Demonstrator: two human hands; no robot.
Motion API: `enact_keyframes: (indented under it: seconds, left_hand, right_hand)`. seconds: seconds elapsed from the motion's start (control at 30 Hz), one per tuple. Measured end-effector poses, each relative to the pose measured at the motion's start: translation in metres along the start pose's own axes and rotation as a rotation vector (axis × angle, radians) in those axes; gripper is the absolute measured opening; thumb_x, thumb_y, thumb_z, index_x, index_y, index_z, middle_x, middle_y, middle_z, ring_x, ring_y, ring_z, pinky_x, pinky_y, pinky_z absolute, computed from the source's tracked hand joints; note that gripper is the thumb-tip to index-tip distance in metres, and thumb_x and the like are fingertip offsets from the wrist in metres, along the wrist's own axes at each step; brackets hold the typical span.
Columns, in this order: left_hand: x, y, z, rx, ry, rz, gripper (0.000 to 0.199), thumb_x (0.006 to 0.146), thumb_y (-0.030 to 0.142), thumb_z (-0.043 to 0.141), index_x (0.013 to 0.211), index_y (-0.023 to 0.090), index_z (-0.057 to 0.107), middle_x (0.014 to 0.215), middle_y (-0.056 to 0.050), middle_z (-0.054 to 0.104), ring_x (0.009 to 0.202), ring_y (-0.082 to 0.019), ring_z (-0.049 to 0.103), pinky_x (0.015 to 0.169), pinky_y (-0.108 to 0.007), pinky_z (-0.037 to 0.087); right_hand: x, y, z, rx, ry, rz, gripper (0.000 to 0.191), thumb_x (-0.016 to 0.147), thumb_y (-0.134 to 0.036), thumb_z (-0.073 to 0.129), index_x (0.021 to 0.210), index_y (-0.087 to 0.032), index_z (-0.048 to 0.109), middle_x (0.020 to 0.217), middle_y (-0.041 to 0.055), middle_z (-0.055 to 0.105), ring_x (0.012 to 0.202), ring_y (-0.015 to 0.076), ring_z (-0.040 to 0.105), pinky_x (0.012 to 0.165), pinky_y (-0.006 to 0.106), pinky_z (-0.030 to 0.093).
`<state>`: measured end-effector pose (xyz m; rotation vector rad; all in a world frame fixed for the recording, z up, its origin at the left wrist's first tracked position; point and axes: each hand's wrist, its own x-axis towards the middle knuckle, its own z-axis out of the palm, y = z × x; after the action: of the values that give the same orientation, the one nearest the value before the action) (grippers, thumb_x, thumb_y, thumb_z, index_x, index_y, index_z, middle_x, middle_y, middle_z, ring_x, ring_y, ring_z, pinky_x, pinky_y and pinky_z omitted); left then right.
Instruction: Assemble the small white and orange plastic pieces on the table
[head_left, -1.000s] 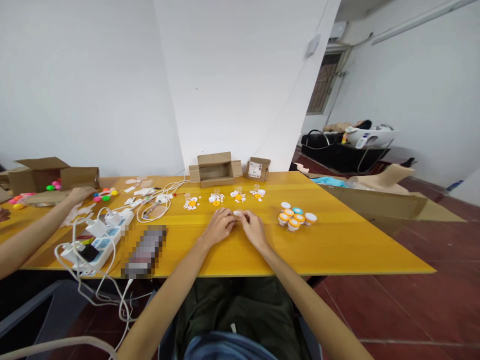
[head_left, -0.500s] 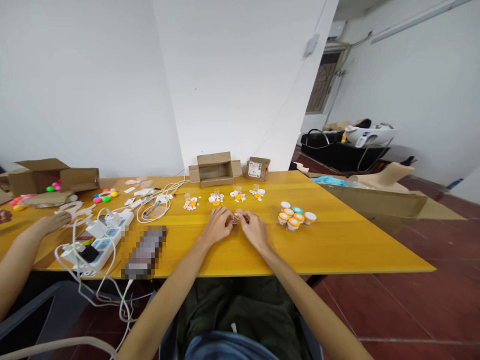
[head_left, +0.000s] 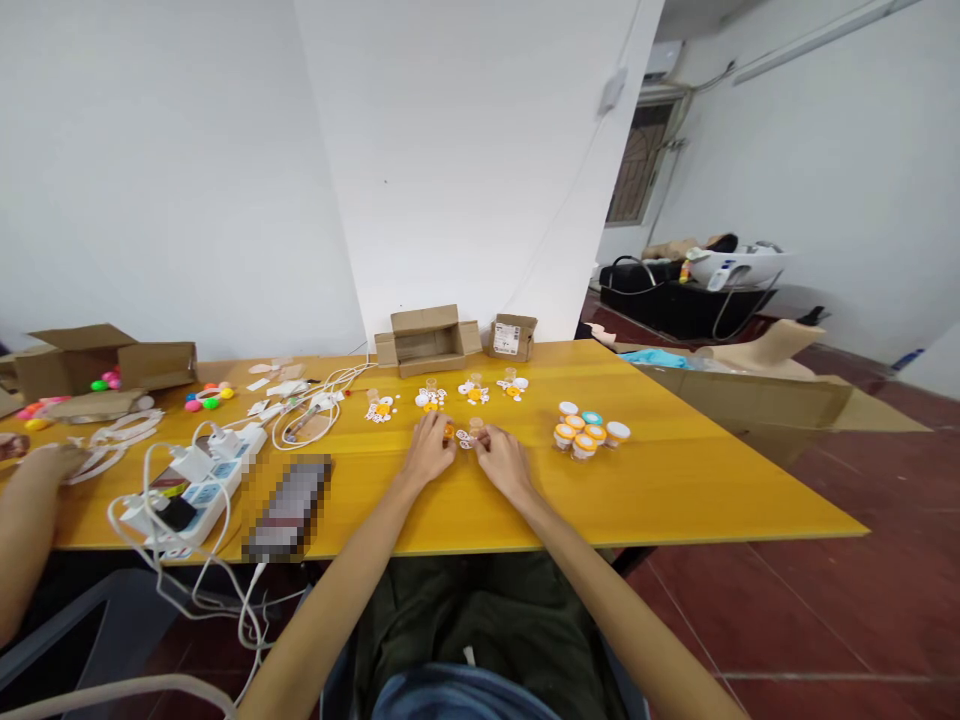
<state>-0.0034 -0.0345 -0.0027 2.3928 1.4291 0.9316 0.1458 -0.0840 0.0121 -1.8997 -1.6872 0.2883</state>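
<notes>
My left hand [head_left: 430,450] rests low over the table with bent fingers close together. Its fingertips are beside an orange lid [head_left: 449,431], and what is under them is hidden. My right hand [head_left: 501,460] pinches at the edge of some small white cut-out pieces [head_left: 464,439]. Just behind these pieces stands a small clear cup [head_left: 476,425], close to my right fingertips. Farther back are several similar sets, each a clear cup with white pieces and an orange lid [head_left: 382,409].
Several lidded cups [head_left: 584,447] stand grouped to the right. Cardboard boxes [head_left: 429,345] line the wall. At left are a power strip [head_left: 206,495], cables, a phone [head_left: 291,508] and another person's hand [head_left: 52,462], near coloured balls [head_left: 210,403].
My left hand has drawn slightly left, away from the cup, uncovering the orange lid and white pieces. My right hand stays near the cup. The other person's hand has moved left.
</notes>
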Motion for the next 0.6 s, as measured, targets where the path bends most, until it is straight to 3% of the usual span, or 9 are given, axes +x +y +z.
enact_keyframes:
  seconds: [0.2, 0.37, 0.5, 0.6]
  left_hand:
    - [0.001, -0.006, 0.004, -0.054, 0.010, 0.004, 0.031, 0.080, 0.009, 0.055, 0.106, 0.023, 0.063, 0.110, -0.007, 0.064, 0.110, -0.025, 0.060, 0.099, -0.039, 0.047]
    - [0.002, -0.009, 0.006, -0.057, 0.025, -0.018, 0.031, 0.079, 0.009, 0.057, 0.106, 0.023, 0.064, 0.110, -0.008, 0.064, 0.111, -0.025, 0.060, 0.101, -0.039, 0.047]
    - [0.003, -0.012, 0.008, -0.058, 0.026, -0.032, 0.032, 0.078, 0.010, 0.058, 0.106, 0.022, 0.064, 0.111, -0.008, 0.064, 0.110, -0.025, 0.060, 0.100, -0.038, 0.047]
    - [0.003, -0.014, 0.009, -0.055, 0.024, -0.037, 0.031, 0.078, 0.011, 0.057, 0.106, 0.022, 0.063, 0.112, -0.007, 0.064, 0.111, -0.024, 0.059, 0.100, -0.038, 0.047]
  right_hand:
    - [-0.001, -0.001, -0.001, 0.012, 0.011, -0.005, 0.019, 0.093, -0.019, 0.056, 0.100, -0.021, 0.074, 0.099, 0.0070, 0.078, 0.096, 0.0220, 0.072, 0.075, 0.026, 0.047]
    - [0.002, 0.002, 0.001, 0.122, 0.057, -0.019, 0.016, 0.091, -0.021, 0.056, 0.089, -0.022, 0.071, 0.095, 0.0062, 0.077, 0.090, 0.0212, 0.071, 0.074, 0.026, 0.047]
    - [0.003, 0.005, 0.003, 0.327, 0.117, -0.068, 0.016, 0.087, -0.026, 0.055, 0.074, -0.023, 0.064, 0.080, 0.0041, 0.073, 0.076, 0.0207, 0.067, 0.069, 0.027, 0.045]
    - [-0.001, 0.002, 0.002, 0.543, 0.098, -0.153, 0.029, 0.084, -0.039, 0.055, 0.060, -0.023, 0.051, 0.058, -0.0008, 0.058, 0.059, 0.0170, 0.053, 0.060, 0.027, 0.040]
